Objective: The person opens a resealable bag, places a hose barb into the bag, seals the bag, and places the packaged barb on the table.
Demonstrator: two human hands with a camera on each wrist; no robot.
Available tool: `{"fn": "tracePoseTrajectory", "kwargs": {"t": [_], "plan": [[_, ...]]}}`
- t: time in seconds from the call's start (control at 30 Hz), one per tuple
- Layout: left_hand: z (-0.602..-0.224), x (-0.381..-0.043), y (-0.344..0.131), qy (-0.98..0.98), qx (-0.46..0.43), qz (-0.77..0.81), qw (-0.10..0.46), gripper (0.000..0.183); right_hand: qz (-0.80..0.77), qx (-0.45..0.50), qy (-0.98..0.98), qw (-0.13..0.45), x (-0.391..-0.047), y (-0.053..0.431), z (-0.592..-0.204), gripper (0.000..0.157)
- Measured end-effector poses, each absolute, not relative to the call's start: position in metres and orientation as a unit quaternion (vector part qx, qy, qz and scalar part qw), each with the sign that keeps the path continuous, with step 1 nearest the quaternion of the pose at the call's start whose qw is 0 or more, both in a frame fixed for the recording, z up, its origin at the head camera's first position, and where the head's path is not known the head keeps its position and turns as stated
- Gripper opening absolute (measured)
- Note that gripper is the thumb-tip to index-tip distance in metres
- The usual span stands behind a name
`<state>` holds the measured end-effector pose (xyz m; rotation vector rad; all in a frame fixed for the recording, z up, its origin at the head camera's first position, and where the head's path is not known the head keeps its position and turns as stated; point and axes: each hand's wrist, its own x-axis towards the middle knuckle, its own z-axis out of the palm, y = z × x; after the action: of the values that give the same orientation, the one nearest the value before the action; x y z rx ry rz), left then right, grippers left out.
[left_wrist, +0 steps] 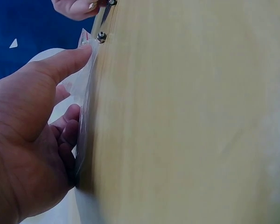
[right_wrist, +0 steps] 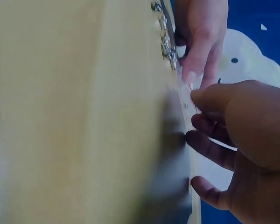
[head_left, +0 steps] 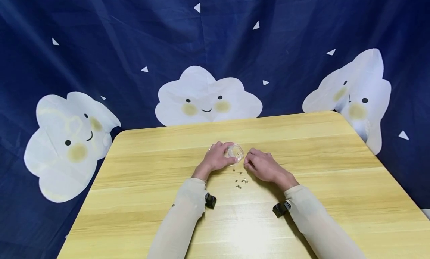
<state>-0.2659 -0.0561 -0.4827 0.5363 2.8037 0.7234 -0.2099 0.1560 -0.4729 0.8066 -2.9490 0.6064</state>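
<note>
A clear plastic bag [head_left: 236, 152] lies on the table, with a red line along its mouth. My left hand [head_left: 219, 156] grips its left side, thumb [left_wrist: 77, 60] on top and the other fingers curled at the edge. Small screw-like metal pieces [head_left: 242, 181] lie scattered in front of the bag; one piece [left_wrist: 101, 36] stands near the left thumb tip. Just right of the bag's mouth is my right hand [head_left: 263, 165], its fingers curled and fingertips together. A tiny shiny bit [left_wrist: 92, 6] shows at those fingertips. In the right wrist view, the right thumb [right_wrist: 207, 98] overlaps the bag's red line.
The light wooden table [head_left: 141, 199] has rounded far corners. Behind it hangs a dark blue curtain [head_left: 228, 38] with white clouds and triangles. Black wrist cameras [head_left: 211, 200] sit on both sleeves, close over the tabletop.
</note>
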Motion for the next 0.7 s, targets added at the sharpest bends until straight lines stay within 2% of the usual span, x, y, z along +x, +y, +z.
{"fn": "tracePoseTrajectory", "kwargs": {"t": [0.37, 0.7], "plan": [[-0.482, -0.265, -0.057, 0.946, 0.186, 0.249, 0.096, 0.07, 0.234, 0.228, -0.945, 0.03, -0.238, 0.146, -0.472, 0.009], [-0.484, -0.266, -0.058, 0.943, 0.187, 0.256, 0.098, 0.07, 0.236, 0.205, -0.95, 0.009, -0.251, 0.137, -0.478, 0.011]]}}
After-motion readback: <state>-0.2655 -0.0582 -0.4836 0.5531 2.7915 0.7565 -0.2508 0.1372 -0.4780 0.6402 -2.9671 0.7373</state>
